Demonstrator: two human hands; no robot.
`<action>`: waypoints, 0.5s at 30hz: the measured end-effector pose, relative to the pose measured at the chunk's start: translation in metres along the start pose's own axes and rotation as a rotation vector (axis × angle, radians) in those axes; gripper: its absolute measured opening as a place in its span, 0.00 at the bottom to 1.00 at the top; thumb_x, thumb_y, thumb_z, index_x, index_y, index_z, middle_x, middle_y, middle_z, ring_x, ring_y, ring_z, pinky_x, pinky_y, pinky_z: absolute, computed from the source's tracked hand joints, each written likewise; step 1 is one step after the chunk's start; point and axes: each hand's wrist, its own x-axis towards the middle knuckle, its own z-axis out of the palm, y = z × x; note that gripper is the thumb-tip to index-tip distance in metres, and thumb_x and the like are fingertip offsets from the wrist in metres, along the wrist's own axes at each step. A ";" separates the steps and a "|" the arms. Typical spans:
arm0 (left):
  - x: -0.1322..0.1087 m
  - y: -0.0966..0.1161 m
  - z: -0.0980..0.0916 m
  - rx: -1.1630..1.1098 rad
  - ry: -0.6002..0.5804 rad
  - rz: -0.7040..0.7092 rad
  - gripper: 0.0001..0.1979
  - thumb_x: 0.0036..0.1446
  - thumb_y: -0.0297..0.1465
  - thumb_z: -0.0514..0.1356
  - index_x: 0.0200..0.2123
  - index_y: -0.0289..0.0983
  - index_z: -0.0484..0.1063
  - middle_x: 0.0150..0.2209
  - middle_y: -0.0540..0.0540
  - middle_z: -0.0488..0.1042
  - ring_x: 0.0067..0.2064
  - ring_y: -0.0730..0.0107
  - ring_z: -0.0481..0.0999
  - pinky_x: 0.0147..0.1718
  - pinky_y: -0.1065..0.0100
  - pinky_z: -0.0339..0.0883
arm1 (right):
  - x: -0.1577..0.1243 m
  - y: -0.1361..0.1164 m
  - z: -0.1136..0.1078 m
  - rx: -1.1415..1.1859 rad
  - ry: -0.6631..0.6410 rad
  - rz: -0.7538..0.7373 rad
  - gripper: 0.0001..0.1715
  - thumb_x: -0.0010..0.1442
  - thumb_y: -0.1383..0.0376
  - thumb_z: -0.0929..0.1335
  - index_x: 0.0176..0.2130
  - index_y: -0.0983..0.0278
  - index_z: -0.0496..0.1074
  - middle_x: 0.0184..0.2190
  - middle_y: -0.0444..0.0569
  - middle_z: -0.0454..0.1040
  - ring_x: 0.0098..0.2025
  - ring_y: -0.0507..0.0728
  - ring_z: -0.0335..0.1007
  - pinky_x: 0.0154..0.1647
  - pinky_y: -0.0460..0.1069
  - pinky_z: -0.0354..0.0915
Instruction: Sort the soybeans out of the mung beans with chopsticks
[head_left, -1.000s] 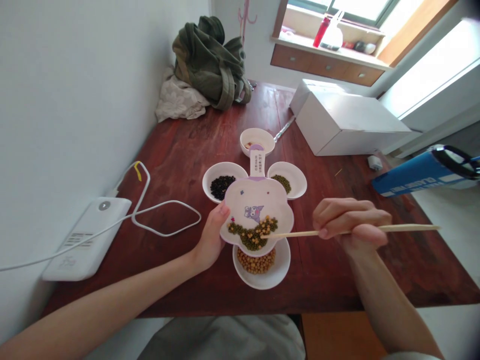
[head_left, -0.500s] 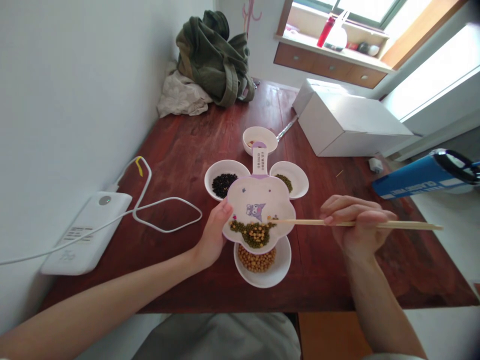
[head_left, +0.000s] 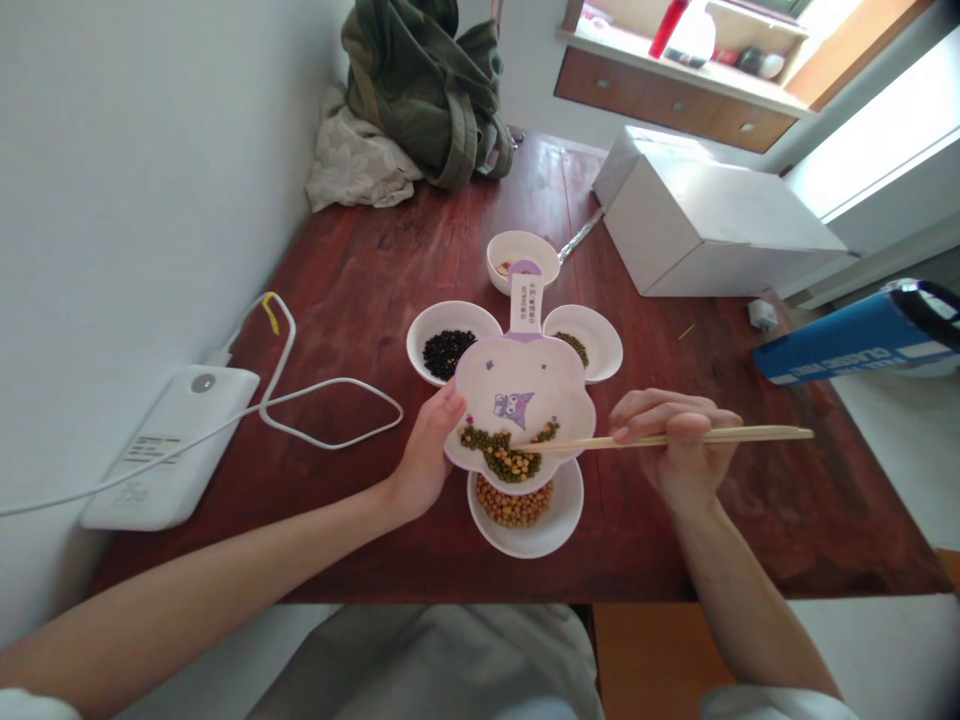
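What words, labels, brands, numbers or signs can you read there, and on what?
Blue bottle: "CLASS"; the rest is blurred.
Label on the dish: sideways characters, too small to read surely.
Power bank: print too small and blurred to read.

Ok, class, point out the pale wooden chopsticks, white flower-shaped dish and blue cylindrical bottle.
Pale wooden chopsticks (head_left: 750, 434), head view: shafts toward the rear ends.
White flower-shaped dish (head_left: 519, 361), head view: bare inner floor.
Blue cylindrical bottle (head_left: 836, 340), head view: side of body.

Single head-worn view, facing forward and down, close over the red-brown wooden tabletop (head_left: 352, 300), lap (head_left: 435, 660) at bottom edge.
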 end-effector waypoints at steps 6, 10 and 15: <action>-0.001 -0.001 -0.001 0.014 -0.011 0.017 0.35 0.66 0.60 0.76 0.63 0.39 0.90 0.62 0.38 0.92 0.72 0.31 0.86 0.74 0.43 0.78 | 0.002 -0.003 0.006 0.139 -0.025 0.004 0.43 0.81 0.42 0.71 0.23 0.62 0.86 0.16 0.50 0.78 0.17 0.56 0.72 0.18 0.51 0.66; -0.002 -0.003 -0.003 0.029 -0.017 0.029 0.32 0.68 0.59 0.75 0.59 0.40 0.91 0.60 0.38 0.93 0.72 0.33 0.86 0.73 0.44 0.79 | -0.002 -0.004 0.006 0.097 -0.155 -0.081 0.36 0.81 0.45 0.73 0.29 0.63 0.90 0.21 0.52 0.83 0.20 0.58 0.78 0.20 0.52 0.70; -0.002 -0.004 -0.004 0.036 0.012 0.042 0.30 0.65 0.59 0.77 0.54 0.41 0.92 0.53 0.41 0.95 0.68 0.36 0.89 0.71 0.45 0.81 | -0.001 -0.006 0.006 0.086 -0.225 -0.339 0.30 0.83 0.47 0.72 0.37 0.62 0.93 0.22 0.49 0.85 0.21 0.58 0.82 0.21 0.52 0.76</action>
